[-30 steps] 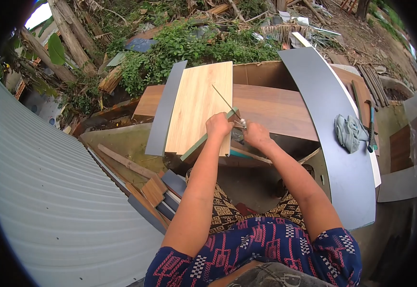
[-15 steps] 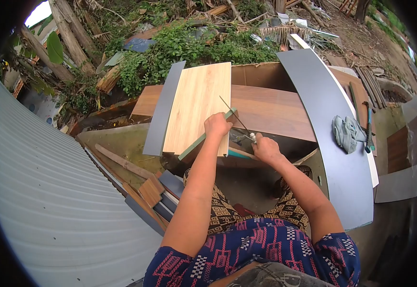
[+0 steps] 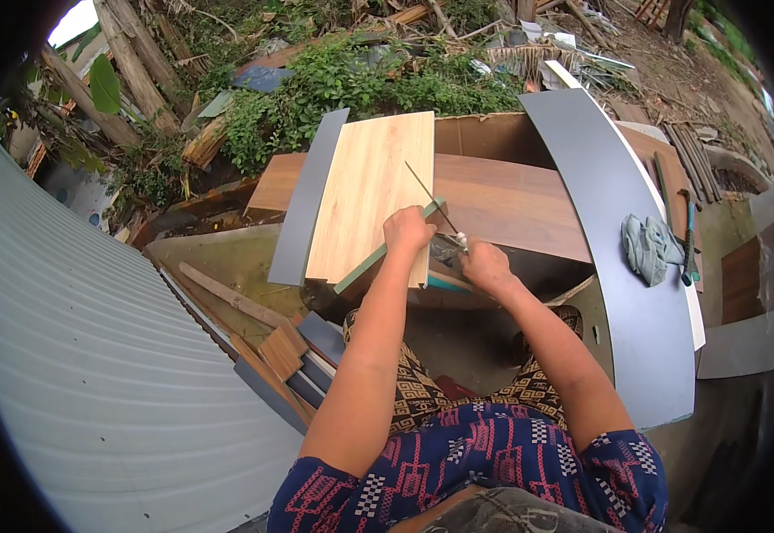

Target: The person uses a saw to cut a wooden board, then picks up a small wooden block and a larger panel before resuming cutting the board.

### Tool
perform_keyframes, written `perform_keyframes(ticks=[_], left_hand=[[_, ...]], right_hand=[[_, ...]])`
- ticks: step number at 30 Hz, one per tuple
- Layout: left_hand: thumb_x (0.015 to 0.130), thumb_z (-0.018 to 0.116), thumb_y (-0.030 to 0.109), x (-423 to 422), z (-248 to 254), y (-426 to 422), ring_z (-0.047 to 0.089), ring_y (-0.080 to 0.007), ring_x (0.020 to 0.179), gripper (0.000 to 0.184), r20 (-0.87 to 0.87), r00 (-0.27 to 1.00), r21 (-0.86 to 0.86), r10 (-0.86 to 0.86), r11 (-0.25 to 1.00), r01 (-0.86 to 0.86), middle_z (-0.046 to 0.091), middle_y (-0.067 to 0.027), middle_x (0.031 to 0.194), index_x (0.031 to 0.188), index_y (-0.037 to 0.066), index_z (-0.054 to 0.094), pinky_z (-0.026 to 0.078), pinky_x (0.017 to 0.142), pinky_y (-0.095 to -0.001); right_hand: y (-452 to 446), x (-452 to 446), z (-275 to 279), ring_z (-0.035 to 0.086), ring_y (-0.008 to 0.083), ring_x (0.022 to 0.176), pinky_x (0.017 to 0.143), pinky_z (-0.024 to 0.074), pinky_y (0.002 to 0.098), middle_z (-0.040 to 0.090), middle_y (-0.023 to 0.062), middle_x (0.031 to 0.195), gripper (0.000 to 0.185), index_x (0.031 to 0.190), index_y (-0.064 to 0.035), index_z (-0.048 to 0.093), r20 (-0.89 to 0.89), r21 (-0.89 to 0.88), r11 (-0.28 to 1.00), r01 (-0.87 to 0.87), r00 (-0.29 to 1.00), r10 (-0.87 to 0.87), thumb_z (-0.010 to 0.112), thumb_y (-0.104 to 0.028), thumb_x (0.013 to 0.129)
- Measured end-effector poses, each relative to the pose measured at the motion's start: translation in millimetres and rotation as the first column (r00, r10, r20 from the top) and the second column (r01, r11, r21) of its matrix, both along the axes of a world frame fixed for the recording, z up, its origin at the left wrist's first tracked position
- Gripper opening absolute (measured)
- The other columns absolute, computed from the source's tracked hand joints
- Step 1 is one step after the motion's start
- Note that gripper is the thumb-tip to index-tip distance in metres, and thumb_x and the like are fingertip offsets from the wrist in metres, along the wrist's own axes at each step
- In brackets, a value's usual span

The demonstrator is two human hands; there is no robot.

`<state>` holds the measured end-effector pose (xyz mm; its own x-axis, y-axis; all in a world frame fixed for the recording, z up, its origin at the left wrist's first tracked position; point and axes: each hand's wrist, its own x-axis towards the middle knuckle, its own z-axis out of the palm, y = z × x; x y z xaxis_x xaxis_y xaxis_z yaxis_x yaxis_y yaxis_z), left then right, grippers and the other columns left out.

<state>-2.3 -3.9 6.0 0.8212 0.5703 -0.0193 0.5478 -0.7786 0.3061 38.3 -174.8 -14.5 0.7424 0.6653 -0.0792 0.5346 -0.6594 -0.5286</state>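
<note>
Thin-bladed saw (image 3: 423,186): grip largely concealed by right hand (image 3: 486,266); teeth too fine to resolve. Green strip (image 3: 369,264): midsection obscured by left hand (image 3: 409,229). Brown wood-grain plank (image 3: 511,209): section hidden behind pale wood-grain panel (image 3: 365,195). Corrugated sheet (image 3: 94,355): left edge lost in the view's dark surround

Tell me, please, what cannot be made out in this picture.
- Head view: held end of the thin tool, mostly covered by the right grip.
- Head view: any teeth on it, too small.
- Head view: fingertips of the left grip, hidden behind its knuckles.
- Head view: corrugated sheet, cut off by the dark lens rim.
</note>
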Motion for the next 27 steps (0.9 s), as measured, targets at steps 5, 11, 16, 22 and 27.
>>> perform_keyframes(ticks=[5, 11, 16, 22, 27], left_hand=[[0.068, 0.069, 0.029, 0, 1, 0, 0.063, -0.0292, 0.091, 0.032, -0.001, 1.000, -0.010, -0.005, 1.000, 0.005, 0.066, -0.0152, 0.090, 0.091, 0.006, 0.066, 0.048, 0.081, -0.0393], [0.068, 0.068, 0.029, 1, -1, 1, 0.063, -0.0291, 0.091, 0.032, -0.002, 1.000, 0.003, -0.008, 1.000, 0.008, 0.066, -0.0148, 0.091, 0.091, 0.007, 0.066, 0.048, 0.081, -0.0391], [0.068, 0.069, 0.030, 1, -4, 2, 0.062, -0.0290, 0.092, 0.033, 0.000, 1.000, 0.003, -0.006, 1.000, 0.006, 0.066, -0.0150, 0.092, 0.092, 0.007, 0.066, 0.048, 0.081, -0.0393], [0.069, 0.069, 0.031, 1, 0, 0, 0.063, -0.0290, 0.093, 0.033, -0.036, 0.999, 0.004, -0.013, 1.000, 0.014, 0.066, -0.0147, 0.092, 0.093, 0.008, 0.066, 0.048, 0.081, -0.0396], [0.068, 0.069, 0.031, 2, 0, 1, 0.063, -0.0294, 0.093, 0.035, -0.039, 0.999, -0.007, -0.016, 1.000, 0.015, 0.066, -0.0149, 0.093, 0.094, 0.007, 0.066, 0.048, 0.082, -0.0394]], right_hand=[[-36, -16, -7, 0.062, 0.0412, 0.081, 0.073, 0.0484, 0.0498, 0.063, 0.0251, 0.082, 0.029, 0.095, 0.0014, 0.049, 0.000, -0.048, 0.999, -0.002, 1.000, 0.002, 0.056, -0.024, 0.084], [-28, -6, 2, 0.062, 0.0411, 0.081, 0.074, 0.0485, 0.0496, 0.063, 0.0253, 0.082, 0.026, 0.094, 0.0010, 0.052, 0.019, -0.054, 0.999, -0.006, 1.000, 0.007, 0.055, -0.022, 0.083], [16, 12, 11, 0.061, 0.0409, 0.089, 0.078, 0.0476, 0.0487, 0.063, 0.0252, 0.089, 0.024, 0.096, -0.0002, 0.057, 0.007, -0.004, 1.000, -0.012, 1.000, 0.012, 0.053, -0.019, 0.081], [27, 13, 9, 0.061, 0.0403, 0.091, 0.080, 0.0478, 0.0480, 0.063, 0.0253, 0.092, 0.025, 0.098, -0.0001, 0.058, -0.004, 0.015, 1.000, 0.023, 1.000, -0.023, 0.051, -0.016, 0.081], [-7, -3, 5, 0.062, 0.0408, 0.086, 0.076, 0.0482, 0.0487, 0.063, 0.0253, 0.086, 0.024, 0.097, 0.0006, 0.054, 0.011, -0.017, 1.000, -0.013, 1.000, 0.013, 0.054, -0.019, 0.083]])
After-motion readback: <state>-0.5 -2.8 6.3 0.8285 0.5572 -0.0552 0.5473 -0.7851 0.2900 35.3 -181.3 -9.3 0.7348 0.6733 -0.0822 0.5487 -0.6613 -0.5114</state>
